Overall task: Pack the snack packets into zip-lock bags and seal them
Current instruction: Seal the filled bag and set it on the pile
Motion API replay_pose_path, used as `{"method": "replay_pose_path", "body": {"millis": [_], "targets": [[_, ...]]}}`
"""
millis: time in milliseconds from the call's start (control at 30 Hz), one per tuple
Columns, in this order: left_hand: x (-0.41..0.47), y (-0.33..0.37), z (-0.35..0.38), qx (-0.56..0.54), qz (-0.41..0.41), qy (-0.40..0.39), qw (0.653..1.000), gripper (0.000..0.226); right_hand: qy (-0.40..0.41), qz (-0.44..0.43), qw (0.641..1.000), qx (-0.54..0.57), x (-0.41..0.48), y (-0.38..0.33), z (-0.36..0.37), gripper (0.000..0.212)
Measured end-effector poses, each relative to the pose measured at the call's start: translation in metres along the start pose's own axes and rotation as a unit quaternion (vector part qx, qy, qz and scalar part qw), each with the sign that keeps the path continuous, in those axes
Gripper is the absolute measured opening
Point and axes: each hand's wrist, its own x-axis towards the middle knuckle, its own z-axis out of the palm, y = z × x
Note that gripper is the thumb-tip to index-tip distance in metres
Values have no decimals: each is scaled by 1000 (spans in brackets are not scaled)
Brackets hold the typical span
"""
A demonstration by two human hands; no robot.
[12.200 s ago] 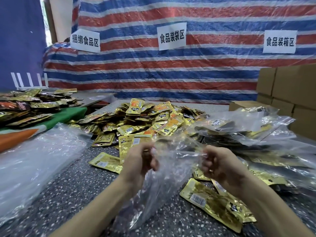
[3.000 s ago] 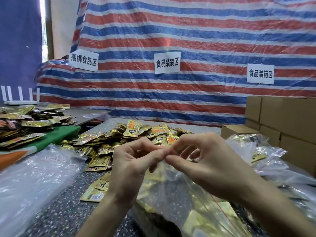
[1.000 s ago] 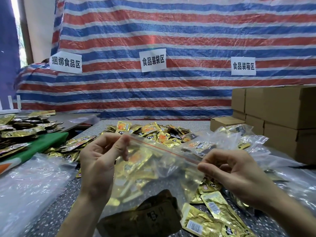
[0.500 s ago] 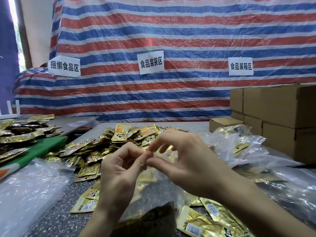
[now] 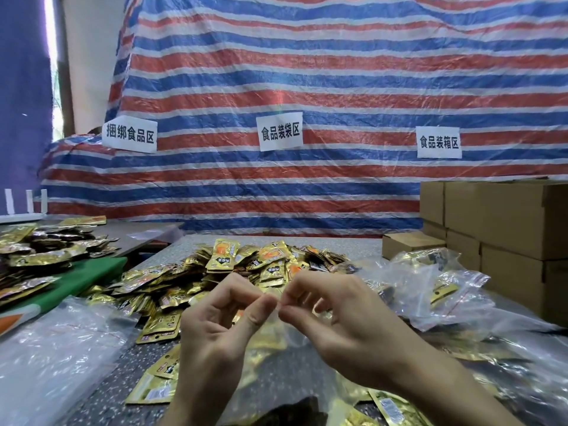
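A clear zip-lock bag (image 5: 276, 361) with gold snack packets inside hangs between my hands above the speckled table (image 5: 116, 376). My left hand (image 5: 221, 327) and my right hand (image 5: 341, 318) meet at the bag's top edge, each pinching it between thumb and forefinger, fingertips almost touching. Behind them lies a big heap of loose gold snack packets (image 5: 246, 265). More loose packets (image 5: 156, 385) lie on the table below my left wrist.
Filled clear bags (image 5: 430, 290) pile up at the right, in front of stacked cardboard boxes (image 5: 504, 222). A stack of empty plastic bags (image 5: 46, 358) lies at the left, beside a green board (image 5: 76, 281) with more packets. A striped tarp hangs behind.
Twelve seconds ago the bag was held open and low. One second ago my hands were apart along its top edge; now they have come together at one spot.
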Motion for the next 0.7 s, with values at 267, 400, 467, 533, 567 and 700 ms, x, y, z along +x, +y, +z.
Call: {"method": "replay_pose_path", "body": {"millis": [267,400,467,533,567,700], "targets": [[3,5,-2,-28,6,42,999,35,0,-13,1000,6,-3,7,0,11],[5,8,-5,-41,4,47,998,21,-4,-5,1000,-2,-11,16,-4,12],[5,9,-4,-41,0,43,998,21,-5,-5,1000,2,-15,19,-6,13],[4,9,-3,-41,-2,43,998,20,-10,-3,1000,7,-20,24,-7,13],[4,9,-3,-41,-2,44,998,18,-13,3,1000,6,-22,26,-6,14],[5,8,-5,-45,-6,52,998,11,-18,30,999,12,-33,40,-7,9]]}}
